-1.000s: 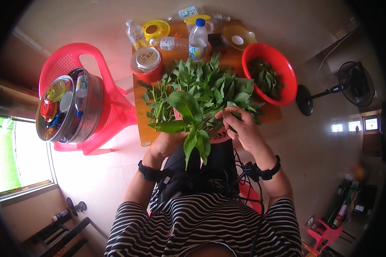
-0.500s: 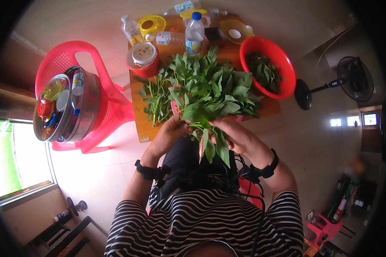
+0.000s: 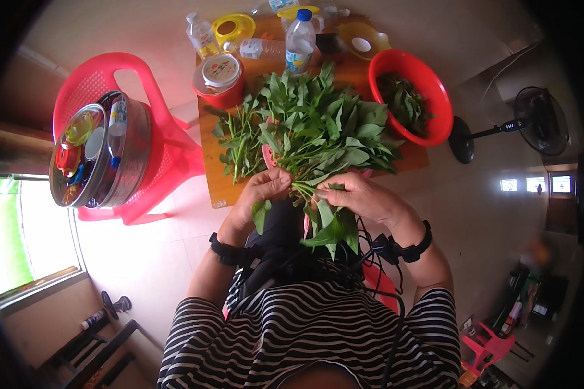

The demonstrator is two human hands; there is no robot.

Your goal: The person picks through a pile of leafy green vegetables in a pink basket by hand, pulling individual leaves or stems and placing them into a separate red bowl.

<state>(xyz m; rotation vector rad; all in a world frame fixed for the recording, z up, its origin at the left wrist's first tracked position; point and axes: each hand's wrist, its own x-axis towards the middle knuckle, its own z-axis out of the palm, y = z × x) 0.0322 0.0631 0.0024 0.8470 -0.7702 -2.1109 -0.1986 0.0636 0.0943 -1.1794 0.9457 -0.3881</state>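
Note:
My left hand [image 3: 266, 189] is closed, thumb and fingertips pinching a leafy green's stem, and a single leaf [image 3: 261, 216] hangs below it. Close by on the right, my right hand [image 3: 360, 196] grips the stems of a sprig of leafy greens [image 3: 334, 230], whose leaves droop toward my lap. Just beyond both hands lies a big pile of leafy greens [image 3: 324, 123], partly over a pink basket [image 3: 267, 154] that is mostly hidden. To its left rests a thinner bunch of stems [image 3: 240, 146]. A red basin [image 3: 440, 97] at the right holds more greens.
Bottles, including a blue-capped one [image 3: 300, 45], and yellow plastic pieces [image 3: 241, 27] stand along the wooden table's [image 3: 224, 188] far side. A red tub [image 3: 230, 98] carries a lidded container. Left is a pink chair [image 3: 126, 61] with a metal pot; right, a black fan [image 3: 461, 139].
The large leaf that lay over my fingers now hangs lower, under my right hand. A separate leaf now shows below my left hand. The whole view has shifted slightly.

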